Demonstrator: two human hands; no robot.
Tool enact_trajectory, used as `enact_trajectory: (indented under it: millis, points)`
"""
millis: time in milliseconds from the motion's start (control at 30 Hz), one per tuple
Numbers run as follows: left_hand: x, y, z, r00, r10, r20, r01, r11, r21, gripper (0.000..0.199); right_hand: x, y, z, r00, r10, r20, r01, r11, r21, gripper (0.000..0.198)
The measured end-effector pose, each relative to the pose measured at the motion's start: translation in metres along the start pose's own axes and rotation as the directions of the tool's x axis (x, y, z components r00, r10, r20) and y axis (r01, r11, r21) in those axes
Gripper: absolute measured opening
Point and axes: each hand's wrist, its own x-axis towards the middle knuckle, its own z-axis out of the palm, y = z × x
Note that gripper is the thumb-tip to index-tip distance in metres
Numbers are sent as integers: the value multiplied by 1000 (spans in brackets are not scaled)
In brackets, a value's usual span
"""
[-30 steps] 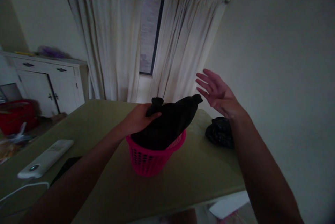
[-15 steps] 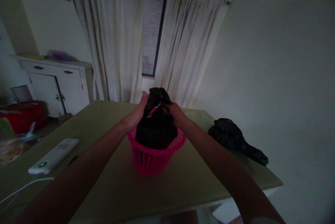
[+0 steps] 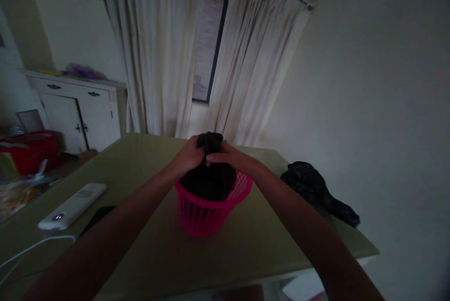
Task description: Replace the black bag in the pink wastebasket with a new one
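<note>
A pink perforated basket (image 3: 202, 214) stands in the middle of an olive table (image 3: 242, 249). A black bag (image 3: 209, 181) fills it, its bunched top sticking up above the rim. My left hand (image 3: 190, 155) grips that bunched top from the left. My right hand (image 3: 225, 154) closes on it from the right, fingers laid across the neck. Both forearms reach in from the lower edge.
A second black bag (image 3: 316, 188) lies crumpled near the table's right edge. A white remote-like device (image 3: 72, 207) with a lit dot and a white cable (image 3: 31, 247) lie at the left. Behind are curtains (image 3: 161, 48), a white cabinet (image 3: 77, 109) and a red bin (image 3: 30, 148).
My right hand came down from open in the air onto the bag's top, joining my left hand. The bag's spread flap got gathered, and the bunched top now sits lower over the basket.
</note>
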Motion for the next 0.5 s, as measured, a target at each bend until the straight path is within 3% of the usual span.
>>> enact_trajectory:
  millis: [67,167,200,267,333,367,433,500]
  points:
    - [1,-2,3,1000,19,-11,-18,999,29,27,2,4,5,990,-4,-144,7,1000,23,60]
    - [-2,-6,6,996,69,-60,-56,978,200,48,14,16,10,907,49,-418,23,986,166,63]
    - [-5,-7,5,989,124,-82,-90,937,337,48,18,21,10,868,84,-489,24,977,212,59]
    - [-12,-9,4,965,254,-59,-157,747,646,48,24,28,8,804,132,-580,8,973,232,50]
    - [-17,-10,1,948,316,41,-212,529,822,68,26,31,6,814,112,-569,-10,984,179,44]
    - [-18,-10,0,942,324,84,-239,475,847,74,25,32,6,839,98,-535,-12,987,161,41]
    - [-17,-12,-4,927,355,119,-291,483,826,69,23,31,6,894,95,-438,-11,981,192,37]
    - [-12,-14,-8,910,403,100,-330,557,762,54,19,28,8,925,115,-361,-23,968,249,36]
